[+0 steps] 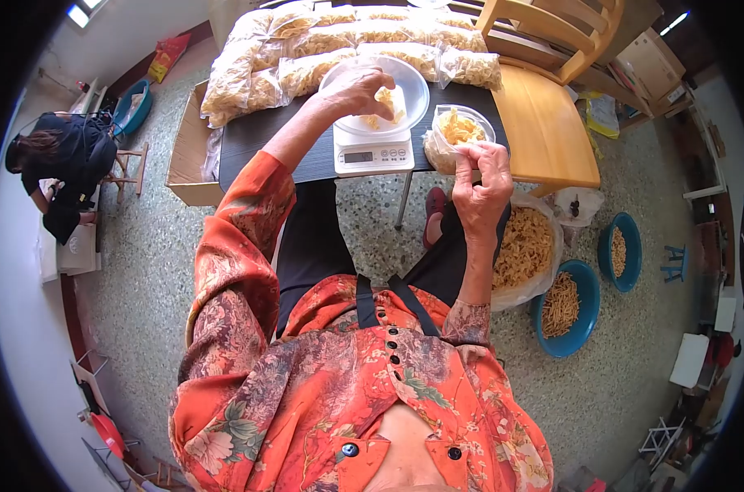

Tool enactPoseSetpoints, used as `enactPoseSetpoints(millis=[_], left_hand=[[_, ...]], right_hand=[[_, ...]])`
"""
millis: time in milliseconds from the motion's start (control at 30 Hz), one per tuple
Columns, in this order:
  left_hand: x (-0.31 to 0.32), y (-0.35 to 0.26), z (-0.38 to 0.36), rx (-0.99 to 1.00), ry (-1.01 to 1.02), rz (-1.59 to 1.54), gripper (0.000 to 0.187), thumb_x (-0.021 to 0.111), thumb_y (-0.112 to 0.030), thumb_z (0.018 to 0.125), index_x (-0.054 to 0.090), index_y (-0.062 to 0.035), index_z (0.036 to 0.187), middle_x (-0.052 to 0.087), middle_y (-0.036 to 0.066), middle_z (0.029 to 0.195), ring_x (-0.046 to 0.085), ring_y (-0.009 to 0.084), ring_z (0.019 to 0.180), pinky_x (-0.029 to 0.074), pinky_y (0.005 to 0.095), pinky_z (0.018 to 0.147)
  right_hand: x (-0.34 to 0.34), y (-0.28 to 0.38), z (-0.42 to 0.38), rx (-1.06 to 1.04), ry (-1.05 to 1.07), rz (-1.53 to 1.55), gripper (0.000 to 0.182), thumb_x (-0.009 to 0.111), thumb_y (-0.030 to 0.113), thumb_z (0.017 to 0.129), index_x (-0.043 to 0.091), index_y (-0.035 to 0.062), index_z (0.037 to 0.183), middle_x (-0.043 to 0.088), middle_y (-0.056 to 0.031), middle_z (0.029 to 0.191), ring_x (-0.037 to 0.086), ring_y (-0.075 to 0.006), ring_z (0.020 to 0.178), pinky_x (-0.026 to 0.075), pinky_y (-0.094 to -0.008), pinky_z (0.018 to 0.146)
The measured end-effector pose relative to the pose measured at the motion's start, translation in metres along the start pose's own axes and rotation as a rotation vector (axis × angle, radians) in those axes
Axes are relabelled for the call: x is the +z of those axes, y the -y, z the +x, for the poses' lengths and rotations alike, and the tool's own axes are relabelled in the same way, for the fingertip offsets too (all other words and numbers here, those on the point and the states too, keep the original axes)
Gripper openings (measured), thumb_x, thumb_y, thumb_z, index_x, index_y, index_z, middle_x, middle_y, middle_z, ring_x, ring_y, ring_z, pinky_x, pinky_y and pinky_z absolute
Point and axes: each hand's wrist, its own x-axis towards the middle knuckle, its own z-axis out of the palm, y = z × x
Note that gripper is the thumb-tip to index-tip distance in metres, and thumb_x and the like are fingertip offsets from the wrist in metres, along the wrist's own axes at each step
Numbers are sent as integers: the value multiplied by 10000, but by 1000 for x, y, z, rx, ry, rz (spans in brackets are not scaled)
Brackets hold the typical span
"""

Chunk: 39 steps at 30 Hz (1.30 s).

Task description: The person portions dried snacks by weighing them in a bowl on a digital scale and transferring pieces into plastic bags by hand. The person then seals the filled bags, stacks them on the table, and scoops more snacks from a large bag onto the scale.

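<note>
On a dark table stands a white digital kitchen scale (374, 157) with a clear plastic bowl (418, 90) on it. Inside the bowl lie a few pale yellow dried pieces (378, 123). My left hand (357, 92) reaches over the bowl, its fingers curled around some of these pieces. To the right, a clear plastic bag (441, 156), partly filled with the same yellow pieces, sits upright with its mouth open at the table edge. My right hand (482, 184) pinches the near rim of that bag.
Filled clear bags (314, 70) are stacked along the table's back. A wooden chair (548, 123) stands at right. On the floor are a large bag of dried pieces (523, 246) and blue basins (581, 328) (626, 262). Another person (68, 160) sits far left.
</note>
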Motion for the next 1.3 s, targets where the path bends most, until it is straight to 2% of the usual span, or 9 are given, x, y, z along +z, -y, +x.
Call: enactPoseSetpoints(millis=[133,333,500,700,833,900,1067,1167,1300], left_hand=[[8,-3,1,4,-26,-35,609,872,-422,680,682,-100,1161,621,114,1056,623,295,1008,489,395,880],[5,-14,2,-24,58,-12,497,854,-369,712,700,-75,1082,625,118,1035,633,289,986,501,387,865],[10,-13,9,-89,63,-89,149,720,-83,742,724,-23,879,677,130,839,670,286,799,529,376,726],[18,-2,13,21,-76,-88,37,671,-13,721,706,-1,723,670,151,688,663,250,627,520,367,595],[1,-7,14,-44,2,75,74,679,-27,739,740,-12,778,700,127,714,674,220,616,536,343,602],[-7,0,9,-162,-89,-384,173,745,-99,788,777,-25,941,737,92,767,708,140,676,582,275,664],[-22,17,1,-269,-193,-915,285,791,-111,839,708,60,1051,732,127,870,722,168,758,608,274,716],[-27,23,-2,-385,-252,-1571,297,767,-29,857,646,36,1120,709,141,1035,714,210,923,618,299,798],[-26,3,-3,-134,-147,-1932,266,726,-36,895,631,21,1137,694,120,1071,693,202,992,600,295,838]], right_hand=[[0,1,0,-4,3,-9,128,739,-22,784,686,25,891,643,-127,904,657,-289,864,548,-379,777],[0,1,0,-3,1,6,133,738,-21,788,687,24,902,644,-125,905,657,-287,863,547,-374,774],[-1,1,1,-2,-7,7,132,738,-22,792,685,23,904,641,-126,903,656,-284,852,546,-372,768],[-1,0,1,1,-14,13,124,740,-17,795,683,21,898,639,-125,901,655,-283,849,547,-373,762],[-1,0,1,8,-15,10,115,742,-13,798,682,19,891,640,-121,903,654,-282,845,548,-375,758],[-1,-1,0,3,-15,11,109,745,-11,801,681,17,885,640,-119,904,655,-280,835,550,-375,750],[0,-1,0,2,-26,12,111,748,-9,799,682,14,885,638,-120,894,657,-278,822,552,-372,735],[1,-1,1,-22,-34,7,111,749,-10,797,686,14,886,639,-119,889,660,-276,823,552,-372,731],[2,2,3,-14,-29,18,110,744,-11,795,694,17,888,641,-119,882,662,-282,823,552,-375,732]])
